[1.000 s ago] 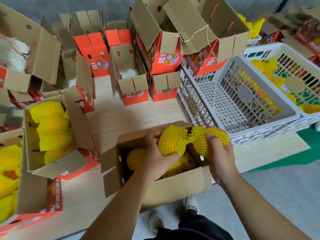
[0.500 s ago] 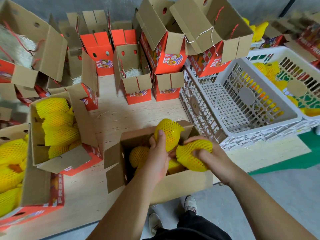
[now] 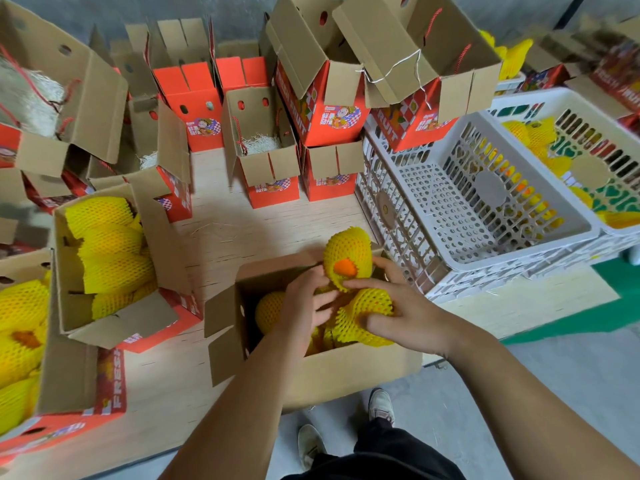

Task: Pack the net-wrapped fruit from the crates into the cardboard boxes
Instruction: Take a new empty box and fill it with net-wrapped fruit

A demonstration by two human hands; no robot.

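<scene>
at the far left edge we see a brown cardboard box with red printed sides (image 3: 69, 382) cut off by the frame, packed with fruit in yellow foam netting (image 3: 20, 327). just beside it a second open cardboard box (image 3: 114, 320) is full of the same netted fruit, its flaps spread toward the bare strip of pale wooden worktop (image 3: 242, 230) in the middle. that strip is the only open room, hemmed by rows of red-and-brown boxes behind. at the near edge an open brown cardboard box (image 3: 332, 372) overhangs the worktop slightly; our left hand (image 3: 304, 310) reaches into it, fingers loosely spread on the fruit inside, its grip released. our right hand (image 3: 405, 317) rests with curled fingers on a yellow net-wrapped fruit (image 3: 363, 317) at the box's right side, grasping it. another netted fruit with an orange patch showing (image 3: 346, 258) stands at the far rim. to the right sits a white perforated plastic crate (image 3: 512, 258), another beside it holding fruit. grey floor below.
</scene>
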